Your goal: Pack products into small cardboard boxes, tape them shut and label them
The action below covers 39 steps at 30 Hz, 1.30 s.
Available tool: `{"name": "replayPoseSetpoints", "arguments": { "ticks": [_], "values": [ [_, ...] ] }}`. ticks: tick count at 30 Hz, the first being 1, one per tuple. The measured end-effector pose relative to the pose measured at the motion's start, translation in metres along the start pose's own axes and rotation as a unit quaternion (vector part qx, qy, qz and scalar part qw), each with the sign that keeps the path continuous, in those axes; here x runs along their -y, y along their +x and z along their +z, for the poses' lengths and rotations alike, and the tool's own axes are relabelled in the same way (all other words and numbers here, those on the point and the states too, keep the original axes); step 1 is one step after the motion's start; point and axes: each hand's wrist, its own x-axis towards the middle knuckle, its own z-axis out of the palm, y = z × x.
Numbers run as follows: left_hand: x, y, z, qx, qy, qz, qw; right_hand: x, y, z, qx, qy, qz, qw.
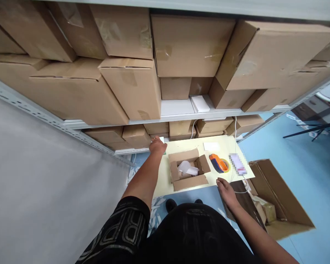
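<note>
My left hand point(157, 146) reaches to the far left corner of the pale yellow table point(165, 176). Its fingers are closed on a white card point(161, 139), mostly covered by the hand. Close to the table's front edge is my right hand point(227, 191), its fingers curled together and nothing visible in them. Between the hands stands a small open cardboard box point(189, 182) with its flaps spread. Inside it lies a translucent white plastic piece point(187, 168), its kind unclear. An orange and blue tape dispenser point(219, 163) rests to the right of the box.
A white sheet point(211, 146) and a blurred-out phone-like object point(238, 164) with a white cable lie on the table. Shelves ahead hold several cardboard boxes point(132, 88). A large open carton point(283, 198) stands on the blue floor at right; a wall point(57, 183) is at left.
</note>
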Motion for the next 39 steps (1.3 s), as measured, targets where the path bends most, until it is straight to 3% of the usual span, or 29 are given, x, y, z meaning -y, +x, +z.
{"name": "replayPoseSetpoints", "arguments": {
  "ticks": [3, 7, 10, 12, 14, 17, 19, 21, 23, 27, 31, 35, 39],
  "values": [
    [0.017, 0.008, -0.005, -0.039, -0.052, -0.022, 0.998, 0.005, -0.008, -0.010, 0.009, 0.012, 0.011, 1.000],
    [0.053, 0.012, -0.031, -0.092, -0.202, -0.068, 0.973, 0.015, -0.013, -0.027, -0.010, -0.014, -0.013, 1.000],
    [0.073, -0.008, -0.050, -0.127, -0.377, -0.079, 0.914, 0.043, -0.011, -0.032, -0.012, -0.027, -0.076, 0.997],
    [0.072, -0.038, -0.054, -0.116, -0.493, -0.054, 0.861, 0.073, -0.006, -0.028, 0.005, 0.000, -0.110, 0.994],
    [0.058, -0.079, -0.047, -0.064, -0.568, 0.001, 0.821, 0.105, 0.003, -0.019, 0.038, 0.058, -0.111, 0.991],
    [0.022, -0.142, -0.017, 0.064, -0.608, 0.040, 0.791, 0.141, 0.014, -0.008, 0.122, 0.182, -0.074, 0.973],
    [0.000, -0.172, 0.010, 0.120, -0.621, 0.029, 0.774, 0.150, 0.018, -0.007, 0.154, 0.260, -0.028, 0.953],
    [-0.015, -0.189, 0.037, 0.141, -0.640, 0.018, 0.755, 0.147, 0.019, -0.009, 0.143, 0.310, 0.020, 0.940],
    [-0.022, -0.195, 0.059, 0.152, -0.624, 0.015, 0.766, 0.136, 0.017, -0.013, 0.116, 0.331, 0.061, 0.934],
    [-0.015, -0.198, 0.079, 0.140, -0.486, 0.043, 0.862, 0.113, 0.011, -0.008, 0.065, 0.342, 0.090, 0.933],
    [0.004, -0.205, 0.068, 0.107, -0.370, 0.139, 0.912, 0.109, 0.006, 0.007, 0.036, 0.340, 0.063, 0.937],
    [0.032, -0.205, 0.053, -0.003, -0.217, 0.248, 0.944, 0.114, 0.005, 0.022, 0.035, 0.338, 0.066, 0.938],
    [0.056, -0.187, 0.061, -0.071, -0.181, 0.205, 0.959, 0.113, 0.007, 0.042, 0.035, 0.300, 0.074, 0.951]
  ]
}}
